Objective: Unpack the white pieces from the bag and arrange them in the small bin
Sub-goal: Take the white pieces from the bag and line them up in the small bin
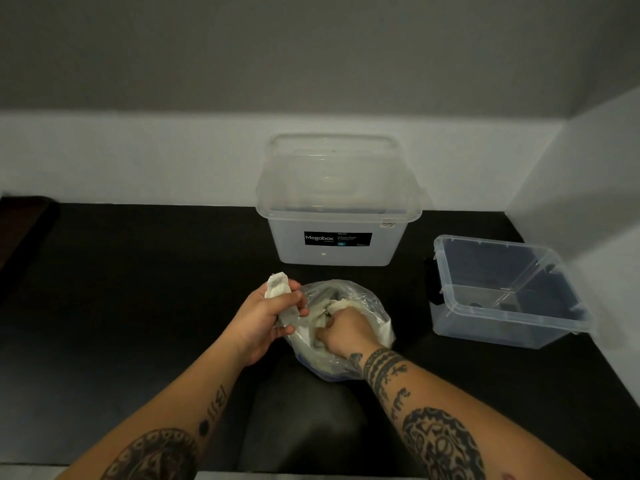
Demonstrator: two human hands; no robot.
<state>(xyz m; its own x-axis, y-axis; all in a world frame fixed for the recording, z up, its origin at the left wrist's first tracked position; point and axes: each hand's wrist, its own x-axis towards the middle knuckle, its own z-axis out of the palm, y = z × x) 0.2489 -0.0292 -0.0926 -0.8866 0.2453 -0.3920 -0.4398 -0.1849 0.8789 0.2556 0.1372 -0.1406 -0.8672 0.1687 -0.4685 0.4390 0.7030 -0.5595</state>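
A: Entry one, the hands: how are they listed?

B: Left hand: fingers and thumb curled round a white piece, held up just left of the bag mouth. Right hand: pushed into the bag, fingers curled among the contents. Whether a piece is gripped there cannot be told.

A: Entry two, the bag?

B: Clear plastic, crumpled, set on the black table at centre near. More white pieces are seen through it, with some grey shapes that cannot be made out.

A: Entry three, the containers?

B: Small bin: clear, open, at the right, well apart from the bag. No white piece can be seen in it, and a dark mark on its floor is not identified. Large bin: at the far centre, with a clear lid propped up behind it.

A: Step in hand?

B: Judged as unpacking. One piece is out and another is being sought, and nothing is arranged yet.

A: Next move?

B: The held piece would need to be carried right, over the rim of the small bin, and laid flat against a wall so that room is left for the rest
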